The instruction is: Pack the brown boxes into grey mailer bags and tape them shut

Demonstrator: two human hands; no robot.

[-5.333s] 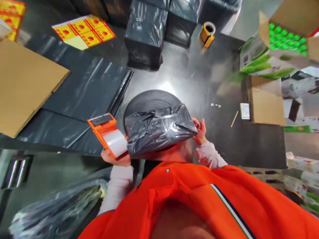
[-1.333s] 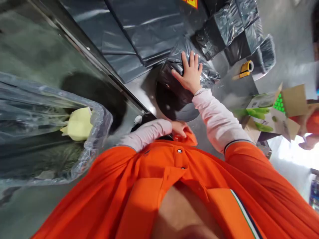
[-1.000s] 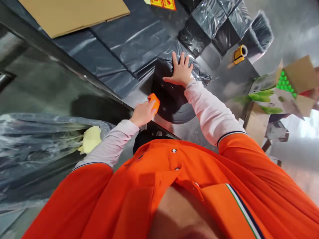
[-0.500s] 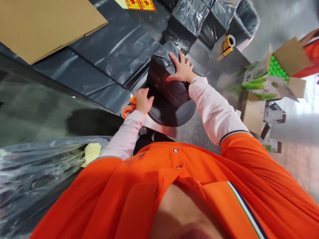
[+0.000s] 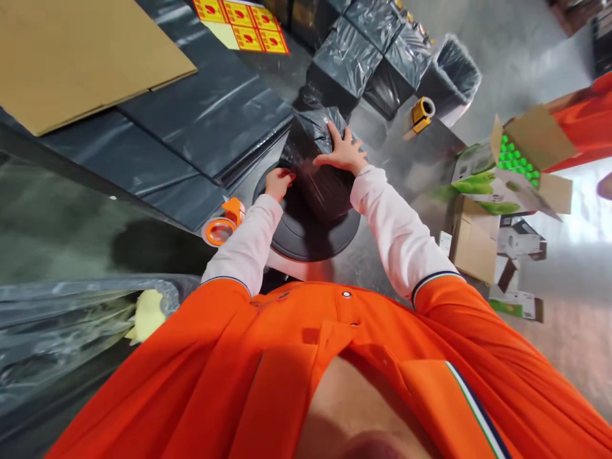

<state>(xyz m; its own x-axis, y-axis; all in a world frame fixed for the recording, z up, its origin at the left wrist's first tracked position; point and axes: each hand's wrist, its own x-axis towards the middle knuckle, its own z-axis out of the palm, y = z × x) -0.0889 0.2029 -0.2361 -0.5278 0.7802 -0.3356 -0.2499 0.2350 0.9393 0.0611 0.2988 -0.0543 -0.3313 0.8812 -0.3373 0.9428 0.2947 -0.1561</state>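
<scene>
Spreading the right hand (image 5: 342, 154) on a black-wrapped package (image 5: 326, 194) atop a round black disc (image 5: 310, 247).

Lying over the middle and far part of the disc, directly under right fingers splayed wide and ungripping, and just to the right of the left hand (image 5: 278, 183), with fingers curled in above the disc's left part; cannot tell whether pinching anything. To the left of the disc, close by the edge of the counter (image 5: 425, 159): an orange tape dispenser (image 5: 232, 213). Farther left of the disc: dark plastic sheets (image 5: 205, 124), partly under flat cardboard (image 5: 90, 57). Beyond the disc: wrapped black boxes (image 5: 348, 56). Beyond and right of the disc: a yellow tape roll (image 5: 421, 116).
</scene>
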